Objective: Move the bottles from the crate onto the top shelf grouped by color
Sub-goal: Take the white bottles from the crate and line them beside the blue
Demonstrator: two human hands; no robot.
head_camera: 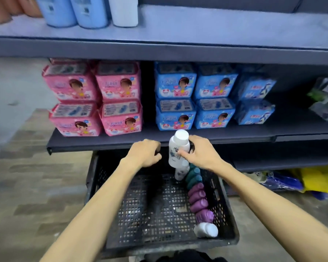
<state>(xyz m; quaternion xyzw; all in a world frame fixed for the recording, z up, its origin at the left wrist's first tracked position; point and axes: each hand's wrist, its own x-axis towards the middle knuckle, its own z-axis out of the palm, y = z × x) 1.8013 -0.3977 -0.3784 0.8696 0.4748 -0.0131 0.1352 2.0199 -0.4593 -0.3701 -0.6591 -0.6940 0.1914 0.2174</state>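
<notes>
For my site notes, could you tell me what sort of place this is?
Probably a shop aisle being restocked: dark metal shelving, stacked pink packs and blue packs, and a black crate of bottles.

A dark metal shelving unit (159, 52) is filling the view, its middle shelf (159, 138) carrying pink packs (95, 97) and blue packs (197, 95). Grey wood-pattern floor (36, 186) is showing at left.

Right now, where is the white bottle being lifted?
In the head view it is centre frame: the white bottle is gripped by the right hand, above the crate's far end, beside the left hand.
</notes>
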